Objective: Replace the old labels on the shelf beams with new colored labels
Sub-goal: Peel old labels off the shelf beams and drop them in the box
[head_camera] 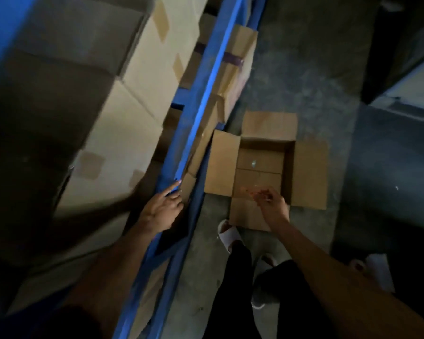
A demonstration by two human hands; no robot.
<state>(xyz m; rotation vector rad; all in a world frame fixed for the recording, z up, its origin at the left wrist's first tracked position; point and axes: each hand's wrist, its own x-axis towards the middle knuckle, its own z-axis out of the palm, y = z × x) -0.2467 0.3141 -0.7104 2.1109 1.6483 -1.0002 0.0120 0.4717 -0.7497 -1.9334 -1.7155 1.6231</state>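
A blue shelf beam [201,94] runs from bottom centre to top centre. My left hand [163,209] rests against it with the index finger stretched out along the beam's edge and nothing in its grip. My right hand [271,201] hovers over an open cardboard box [309,172] on the floor, fingers pinched on a small reddish scrap, apparently a label [263,192]; blur hides its detail. A tiny pale bit lies on the box's bottom [253,163]. No label shows on the beam near my left finger.
Taped cardboard cartons [137,74] fill the shelf left of the beam, and more cartons [233,69] stand on lower levels. My feet in pale slippers [229,234] stand on the grey concrete floor [304,69]. Dark shelving [402,69] lines the right side.
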